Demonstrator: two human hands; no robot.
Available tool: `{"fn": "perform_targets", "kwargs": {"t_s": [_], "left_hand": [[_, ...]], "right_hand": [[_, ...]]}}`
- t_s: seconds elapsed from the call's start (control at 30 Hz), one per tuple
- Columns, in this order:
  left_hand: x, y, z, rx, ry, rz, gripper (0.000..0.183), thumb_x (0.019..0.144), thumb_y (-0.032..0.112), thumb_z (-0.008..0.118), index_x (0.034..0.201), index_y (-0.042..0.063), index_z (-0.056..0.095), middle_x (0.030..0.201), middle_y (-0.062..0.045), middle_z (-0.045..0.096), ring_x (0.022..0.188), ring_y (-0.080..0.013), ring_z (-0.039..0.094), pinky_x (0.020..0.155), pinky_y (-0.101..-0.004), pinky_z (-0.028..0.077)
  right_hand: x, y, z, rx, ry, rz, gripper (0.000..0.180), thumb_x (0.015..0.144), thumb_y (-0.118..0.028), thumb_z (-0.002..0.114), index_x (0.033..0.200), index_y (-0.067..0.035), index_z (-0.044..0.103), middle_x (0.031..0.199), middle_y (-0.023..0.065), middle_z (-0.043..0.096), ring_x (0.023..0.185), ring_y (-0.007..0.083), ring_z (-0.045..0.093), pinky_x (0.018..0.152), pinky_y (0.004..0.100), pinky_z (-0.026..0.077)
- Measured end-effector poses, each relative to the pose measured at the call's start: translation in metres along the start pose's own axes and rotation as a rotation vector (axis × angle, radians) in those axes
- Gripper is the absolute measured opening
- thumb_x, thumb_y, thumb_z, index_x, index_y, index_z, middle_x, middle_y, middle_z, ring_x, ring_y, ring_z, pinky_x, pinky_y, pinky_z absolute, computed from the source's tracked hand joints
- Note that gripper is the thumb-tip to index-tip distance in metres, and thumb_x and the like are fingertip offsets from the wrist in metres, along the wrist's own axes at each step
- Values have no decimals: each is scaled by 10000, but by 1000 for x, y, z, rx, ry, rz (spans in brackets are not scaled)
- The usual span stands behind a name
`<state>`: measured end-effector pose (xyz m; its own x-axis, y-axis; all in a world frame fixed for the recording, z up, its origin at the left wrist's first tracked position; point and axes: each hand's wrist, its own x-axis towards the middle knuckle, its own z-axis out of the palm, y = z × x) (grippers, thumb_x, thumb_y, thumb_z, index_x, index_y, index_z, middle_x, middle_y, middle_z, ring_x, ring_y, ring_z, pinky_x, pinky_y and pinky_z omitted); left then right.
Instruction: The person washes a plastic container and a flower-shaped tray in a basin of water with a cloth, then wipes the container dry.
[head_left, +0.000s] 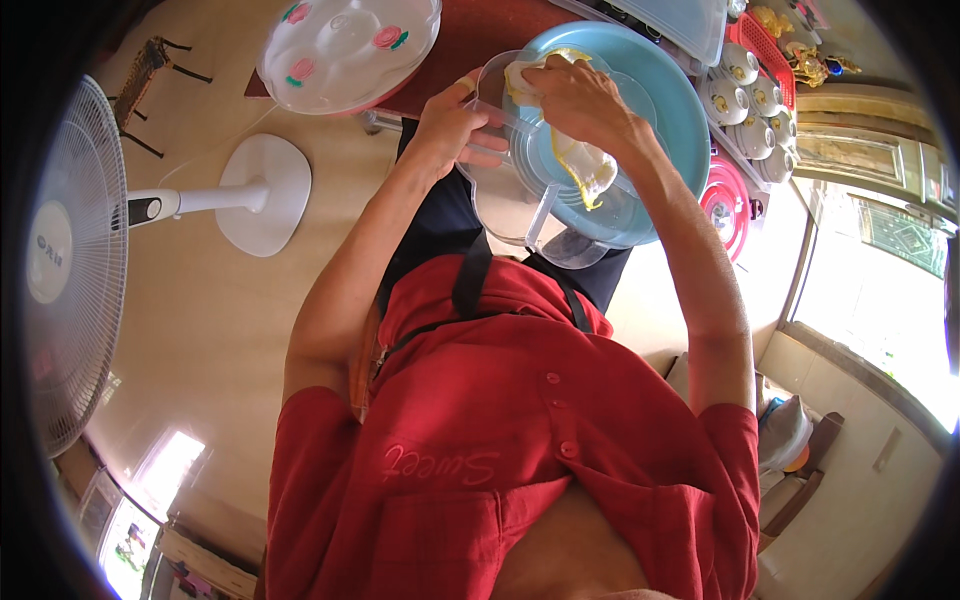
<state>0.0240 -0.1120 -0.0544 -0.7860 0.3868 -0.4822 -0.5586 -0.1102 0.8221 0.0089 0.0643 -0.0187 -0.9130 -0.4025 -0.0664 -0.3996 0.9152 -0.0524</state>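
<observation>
My left hand (459, 129) grips the left rim of a clear plastic divided tray (504, 217), tilted partly over the near left side of a round blue basin (686, 161). Bunched in my right hand (581, 97) is a white cloth with yellow edging (585, 161), pressed near the tray's upper part. The cloth's loose end hangs down over the tray. Several compartments with raised dividers show in the tray. The basin's bottom is partly hidden by the tray, the cloth and my right arm.
A clear lid with pink roses (349, 45) lies at the table's left edge. Right of the basin are stacked bowls (727, 101), a red plastic basket (761, 52) and a pink round item (724, 210). A standing fan (75, 262) and a small stool (139, 82) stand at left.
</observation>
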Motion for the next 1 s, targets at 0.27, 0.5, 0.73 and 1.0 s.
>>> {"fn": "perform_targets", "kwargs": {"t_s": [0.27, 0.5, 0.73, 1.0], "left_hand": [[1, 3, 0, 9, 22, -37, 551, 878, 68, 422, 1401, 151, 274, 1072, -162, 569, 834, -327, 638, 688, -481, 556], [6, -2, 1, -10, 45, -34, 512, 869, 38, 406, 1366, 124, 319, 1042, -165, 564, 818, -334, 639, 671, -486, 562], [4, 3, 3, 38, 37, -21, 597, 804, -32, 345, 1379, 122, 301, 1026, -166, 573, 782, -320, 644, 651, -461, 573], [4, 2, 4, 37, 42, 6, 647, 796, -39, 342, 1414, 124, 247, 1039, -170, 565, 776, -321, 645, 649, -449, 572]], "right_hand": [[2, -4, -6, 120, -81, -11, 302, 786, -100, 548, 1078, -134, 619, 1056, 114, 613, 982, 297, 589, 858, 390, 463], [7, 13, -11, 320, 289, -70, 343, 737, -148, 647, 1068, -107, 568, 1049, 126, 563, 974, 293, 576, 786, 435, 485], [29, 13, 8, 51, 398, -44, 351, 702, -223, 712, 1013, -161, 562, 958, 79, 525, 932, 292, 566, 719, 410, 501], [13, 63, 7, 31, 304, 269, 295, 702, -269, 703, 959, -177, 591, 955, 67, 545, 926, 284, 581, 682, 439, 494]]}}
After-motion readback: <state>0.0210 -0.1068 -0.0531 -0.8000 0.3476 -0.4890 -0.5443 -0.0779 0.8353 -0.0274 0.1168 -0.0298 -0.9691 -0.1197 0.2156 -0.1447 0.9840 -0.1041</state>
